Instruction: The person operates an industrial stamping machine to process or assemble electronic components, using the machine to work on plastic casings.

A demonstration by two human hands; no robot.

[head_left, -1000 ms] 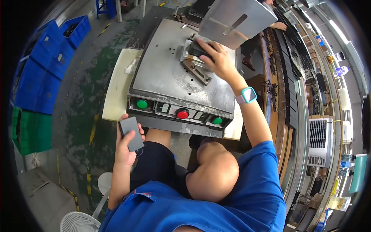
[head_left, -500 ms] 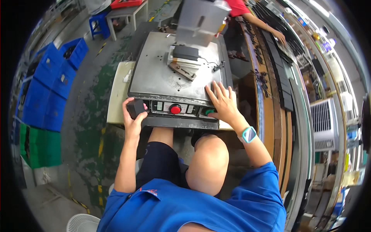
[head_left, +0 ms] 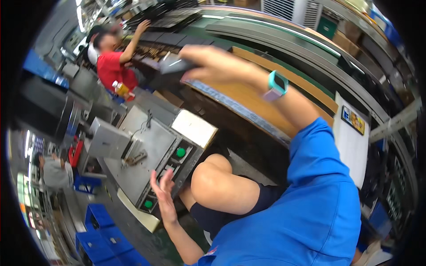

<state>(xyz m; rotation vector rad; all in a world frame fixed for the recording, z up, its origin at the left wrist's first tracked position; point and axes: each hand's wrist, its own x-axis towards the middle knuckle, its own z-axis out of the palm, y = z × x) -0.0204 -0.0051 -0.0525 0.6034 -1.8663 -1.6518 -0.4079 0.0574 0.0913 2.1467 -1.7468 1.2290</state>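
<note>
Clamped between thumb and fingers of the right hand (head_left: 213, 64): a dark block (head_left: 176, 65), blurred, jutting out leftward, seen against the near end of the wooden bench (head_left: 230, 93). Cannot tell whether touching the bench or clear of it. Around the right wrist, a watch (head_left: 276, 85) with a turquoise rim.

Lower down, the left hand (head_left: 164, 199), fingers apart, palm open, just in front of the control panel (head_left: 171, 166) on the machine's near edge. Cannot tell if touching the panel. Along this panel, on either side of the hand, two green buttons (head_left: 181, 152).

On the machine's metal plate (head_left: 157, 142), a fixture (head_left: 135, 156), partly behind a grey shield (head_left: 108, 139); near the plate's far corner, a thin dark cable (head_left: 148, 119). Flanking the machine, pale trays (head_left: 194, 127).

Beyond, on the far side of the bench area, a row of black panels (head_left: 171, 39) and a co-worker in red (head_left: 108, 73), one arm raised over the panels; close by, a bottle (head_left: 120, 88) with yellow on it.

Farther left, a red tray (head_left: 76, 154), a person in grey (head_left: 57, 170) and a blue stool (head_left: 86, 184); at lower left, blue bins (head_left: 104, 246). Off right, a picture card (head_left: 353, 119) on a white board (head_left: 355, 153).
</note>
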